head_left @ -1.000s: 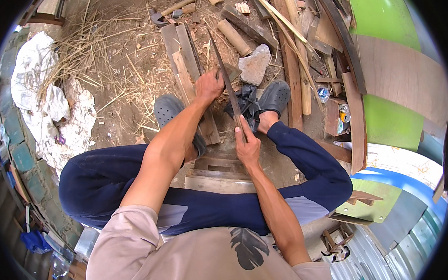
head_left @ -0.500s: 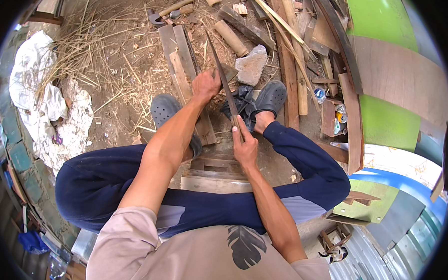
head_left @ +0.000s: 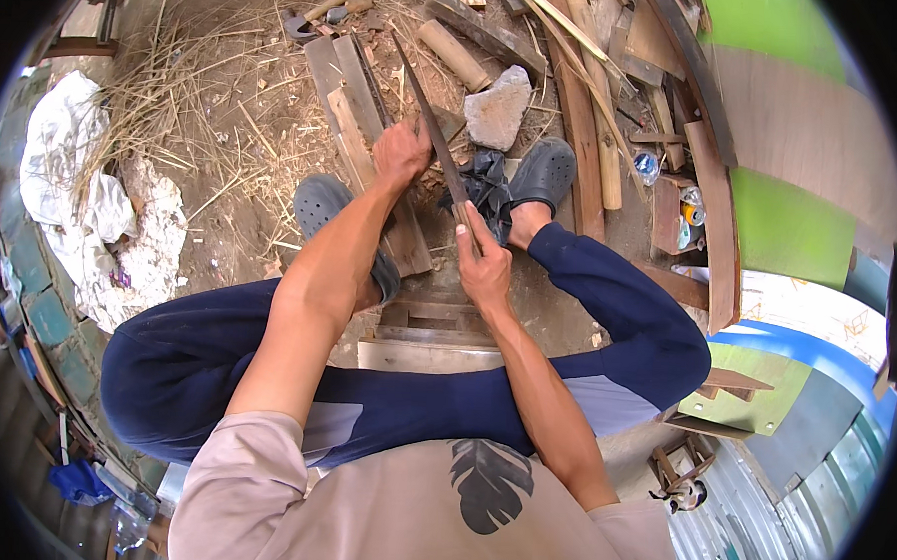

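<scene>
My right hand (head_left: 485,267) is closed around the brown handle of a long, narrow, tapering machete-like blade (head_left: 430,119). The blade slants up and to the left, its tip above a plank. Close beside the blade's left edge, my left hand (head_left: 402,154) is closed; what its fingers grip is hidden. A flat brownish piece (head_left: 449,123) shows past the blade, level with the left knuckles, and I cannot tell whether that hand holds it. Under the left hand lie narrow wooden planks (head_left: 350,136). A crumpled black plastic bag (head_left: 485,187) sits right of the blade, between my feet.
A rough stone (head_left: 498,108), a round wooden piece (head_left: 453,56) and a hammer-like tool (head_left: 301,27) lie ahead. Straw and shavings spread left, beside white sacking (head_left: 69,153). Long boards (head_left: 576,115) and green panels (head_left: 791,225) stand right. Dark clogs (head_left: 543,174) are on my feet.
The whole view has shifted slightly, with the ground things sitting a little higher and further left. Both hands keep their hold, and the blade stays at nearly the same slant.
</scene>
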Tool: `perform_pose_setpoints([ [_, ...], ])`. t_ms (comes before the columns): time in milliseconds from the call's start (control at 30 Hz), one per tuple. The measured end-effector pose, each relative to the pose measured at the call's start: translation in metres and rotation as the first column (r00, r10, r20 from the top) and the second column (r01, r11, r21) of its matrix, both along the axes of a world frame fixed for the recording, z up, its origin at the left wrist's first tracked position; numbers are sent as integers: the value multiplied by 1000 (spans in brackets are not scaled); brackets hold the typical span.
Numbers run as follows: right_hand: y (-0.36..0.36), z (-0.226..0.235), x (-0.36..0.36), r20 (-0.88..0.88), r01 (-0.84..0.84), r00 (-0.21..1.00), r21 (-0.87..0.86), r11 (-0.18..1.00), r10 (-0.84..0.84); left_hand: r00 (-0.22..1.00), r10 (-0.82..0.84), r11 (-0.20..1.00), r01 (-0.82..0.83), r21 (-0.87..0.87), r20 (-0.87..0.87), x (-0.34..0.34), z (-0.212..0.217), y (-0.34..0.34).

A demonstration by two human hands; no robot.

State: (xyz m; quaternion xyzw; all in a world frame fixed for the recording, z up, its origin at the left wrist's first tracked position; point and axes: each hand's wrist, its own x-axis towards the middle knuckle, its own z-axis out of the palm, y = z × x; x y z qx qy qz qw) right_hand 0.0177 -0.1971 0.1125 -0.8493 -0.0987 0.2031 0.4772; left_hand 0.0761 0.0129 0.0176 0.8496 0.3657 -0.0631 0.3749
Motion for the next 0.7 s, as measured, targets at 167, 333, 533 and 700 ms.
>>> perform_pose_setpoints([
  [167, -16, -8, -22, 19, 19, 1000, 22, 1000, -20, 1000, 11, 1000, -11, 7, 20, -5, -13, 0],
  [333, -18, -5, -14, -35, -5, 999, 11, 1000, 5, 1000, 14, 1000, -14, 0, -8, -1, -12, 0],
  [533, -22, -7, -17, -70, 15, 997, 21, 1000, -14, 1000, -6, 1000, 6, -14, -3, -1, -8, 1],
  [700, -25, -6, -20, -31, 17, 999, 46, 999, -16, 1000, 1, 1000, -1, -7, 24, -1, -6, 1],
])
